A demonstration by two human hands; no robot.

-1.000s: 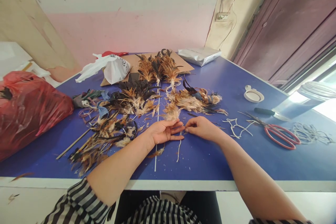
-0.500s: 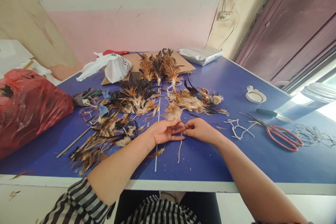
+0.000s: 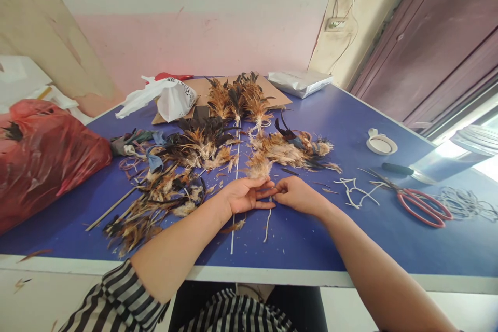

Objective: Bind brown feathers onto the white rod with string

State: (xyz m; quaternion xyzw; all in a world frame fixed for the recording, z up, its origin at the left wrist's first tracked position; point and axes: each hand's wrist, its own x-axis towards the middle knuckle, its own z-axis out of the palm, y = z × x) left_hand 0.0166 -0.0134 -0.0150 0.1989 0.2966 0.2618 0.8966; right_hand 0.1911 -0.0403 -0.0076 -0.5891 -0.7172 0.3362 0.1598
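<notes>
My left hand (image 3: 246, 194) lies palm up on the blue table (image 3: 334, 114), fingers stretched toward the right and holding a small pale feather tuft (image 3: 257, 166) at its fingertips. My right hand (image 3: 298, 194) meets it fingertip to fingertip, its fingers pinched on a thin white string (image 3: 267, 220) that hangs down toward me. Loose brown, black and cream feathers (image 3: 171, 181) lie in heaps just beyond and left of my hands.
Red-handled scissors (image 3: 422, 202), white string pieces (image 3: 354, 189), a round white lid (image 3: 381, 144) and a dark-handled tool (image 3: 397, 168) lie to the right. A red plastic bag (image 3: 46, 158) fills the left edge. A white bag (image 3: 171, 98), cardboard (image 3: 272, 94) and a wrapped packet (image 3: 299, 82) sit at the back.
Both hands stay together at the table's middle with only slight finger shifts. The camera has drifted a little.
</notes>
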